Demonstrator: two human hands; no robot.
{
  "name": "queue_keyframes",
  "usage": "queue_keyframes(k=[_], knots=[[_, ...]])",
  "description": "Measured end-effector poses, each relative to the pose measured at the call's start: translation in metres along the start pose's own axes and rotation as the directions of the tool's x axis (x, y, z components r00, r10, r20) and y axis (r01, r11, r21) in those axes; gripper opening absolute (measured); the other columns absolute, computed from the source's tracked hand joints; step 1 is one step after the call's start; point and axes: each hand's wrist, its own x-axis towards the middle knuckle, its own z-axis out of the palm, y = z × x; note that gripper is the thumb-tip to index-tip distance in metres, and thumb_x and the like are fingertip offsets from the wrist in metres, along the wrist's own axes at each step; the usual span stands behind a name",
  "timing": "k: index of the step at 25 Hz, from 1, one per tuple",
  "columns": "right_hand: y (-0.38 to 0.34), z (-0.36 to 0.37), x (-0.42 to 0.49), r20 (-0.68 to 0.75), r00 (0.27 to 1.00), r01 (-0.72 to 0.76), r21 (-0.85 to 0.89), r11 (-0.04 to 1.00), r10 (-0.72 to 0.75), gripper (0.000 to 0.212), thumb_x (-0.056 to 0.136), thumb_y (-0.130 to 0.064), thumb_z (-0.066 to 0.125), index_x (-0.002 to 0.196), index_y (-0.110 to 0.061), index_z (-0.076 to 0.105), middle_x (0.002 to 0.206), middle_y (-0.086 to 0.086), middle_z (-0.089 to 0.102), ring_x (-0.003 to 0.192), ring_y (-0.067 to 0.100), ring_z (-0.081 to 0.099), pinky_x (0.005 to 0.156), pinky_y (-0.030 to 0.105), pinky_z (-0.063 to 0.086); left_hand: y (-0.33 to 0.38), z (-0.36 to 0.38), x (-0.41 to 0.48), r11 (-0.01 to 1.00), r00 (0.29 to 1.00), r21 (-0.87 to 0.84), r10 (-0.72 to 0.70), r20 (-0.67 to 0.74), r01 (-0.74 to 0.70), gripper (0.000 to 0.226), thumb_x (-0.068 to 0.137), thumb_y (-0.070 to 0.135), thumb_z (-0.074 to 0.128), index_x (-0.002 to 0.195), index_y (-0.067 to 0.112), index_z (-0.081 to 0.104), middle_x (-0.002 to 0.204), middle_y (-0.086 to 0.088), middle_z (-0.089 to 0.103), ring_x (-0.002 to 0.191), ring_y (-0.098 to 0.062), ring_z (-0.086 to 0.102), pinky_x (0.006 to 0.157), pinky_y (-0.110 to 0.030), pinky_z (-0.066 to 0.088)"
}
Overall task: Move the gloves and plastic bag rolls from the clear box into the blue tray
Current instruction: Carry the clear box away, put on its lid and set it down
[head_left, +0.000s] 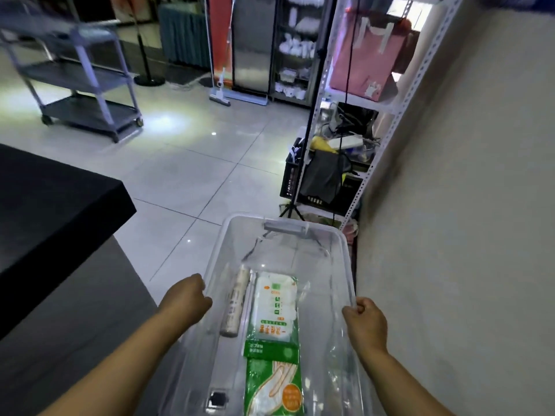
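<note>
I carry a clear plastic box (pixel 339 256) in front of me above the floor. My left hand (pixel 187 295) grips its left rim and my right hand (pixel 365 322) grips its right rim. Inside lie a beige plastic bag roll (pixel 235 301) along the left side and two green-and-white glove packs, one (pixel 274 313) in the middle and one (pixel 273 388) nearer to me. No blue tray is in view.
A black counter (pixel 54 199) juts in at the left. A white metal shelf rack (pixel 357 121) with bags and a black crate (pixel 292 175) stands ahead on the right, against a beige wall (pixel 465 205). A grey cart (pixel 87 82) is far left on the tiled floor.
</note>
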Motion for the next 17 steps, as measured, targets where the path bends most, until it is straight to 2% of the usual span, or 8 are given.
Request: queue_keyframes(k=[4, 6, 8, 10, 14, 17], knots=[[-0.043, 0.027, 0.088, 0.098, 0.993, 0.069, -0.049, 0.996, -0.064, 0.018, 0.080, -0.009, 0.060, 0.095, -0.001, 0.063, 0.085, 0.016, 0.066, 0.081, 0.034, 0.062, 0.071, 0.033, 0.047, 0.025, -0.021, 0.049, 0.995, 0.993, -0.033, -0.100, -0.067, 0.098, 0.024, 0.080, 0.022, 0.057, 0.101, 0.012, 0.054, 0.096, -0.005, 0.062, 0.074, -0.016, 0.047, 0.058, -0.025, 0.033], [-0.065, 0.047, 0.121, 0.147, 0.986, 0.087, -0.048, 0.995, -0.079, 0.015, 0.080, -0.011, 0.059, 0.094, -0.007, 0.063, 0.083, 0.008, 0.067, 0.077, 0.028, 0.062, 0.069, 0.032, 0.048, 0.029, -0.029, 0.075, 0.987, 0.984, -0.055, -0.154, -0.087, 0.150, 0.024, 0.079, 0.022, 0.057, 0.102, 0.012, 0.054, 0.097, -0.005, 0.062, 0.076, -0.017, 0.048, 0.063, -0.025, 0.035], [-0.084, 0.070, 0.153, 0.168, 0.980, 0.112, -0.052, 0.992, -0.102, 0.006, 0.079, -0.010, 0.059, 0.084, -0.011, 0.063, 0.071, 0.000, 0.063, 0.063, 0.018, 0.058, 0.056, 0.025, 0.044, 0.030, -0.039, 0.109, 0.978, 0.974, -0.067, -0.204, -0.099, 0.198, 0.023, 0.079, 0.021, 0.056, 0.101, 0.014, 0.054, 0.099, -0.006, 0.062, 0.079, -0.019, 0.048, 0.067, -0.025, 0.036], [-0.105, 0.094, 0.183, 0.179, 0.977, 0.132, -0.065, 0.989, -0.118, 0.013, 0.079, -0.009, 0.060, 0.069, -0.018, 0.058, 0.062, -0.005, 0.057, 0.055, 0.011, 0.051, 0.049, 0.020, 0.036, 0.034, -0.049, 0.147, 0.975, 0.971, -0.074, -0.216, -0.103, 0.209, 0.022, 0.079, 0.018, 0.055, 0.100, 0.013, 0.055, 0.104, -0.008, 0.062, 0.082, -0.020, 0.047, 0.068, -0.025, 0.036], [-0.154, 0.148, 0.245, 0.185, 0.977, 0.121, -0.088, 0.989, -0.103, 0.005, 0.078, -0.007, 0.060, 0.074, -0.006, 0.061, 0.063, 0.004, 0.058, 0.053, 0.019, 0.049, 0.052, 0.026, 0.038, 0.036, -0.074, 0.241, 0.963, 0.961, -0.103, -0.258, -0.094, 0.249, 0.021, 0.079, 0.014, 0.052, 0.100, 0.011, 0.055, 0.103, -0.007, 0.059, 0.081, -0.022, 0.046, 0.067, -0.026, 0.036], [-0.194, 0.179, 0.289, 0.161, 0.982, 0.114, -0.087, 0.990, -0.099, 0.005, 0.078, -0.008, 0.061, 0.076, -0.013, 0.062, 0.067, 0.004, 0.062, 0.058, 0.019, 0.054, 0.057, 0.028, 0.042, 0.040, -0.095, 0.310, 0.957, 0.959, -0.128, -0.273, -0.072, 0.262, 0.017, 0.077, 0.009, 0.051, 0.094, 0.009, 0.055, 0.094, -0.007, 0.058, 0.078, -0.023, 0.048, 0.065, -0.026, 0.037]])
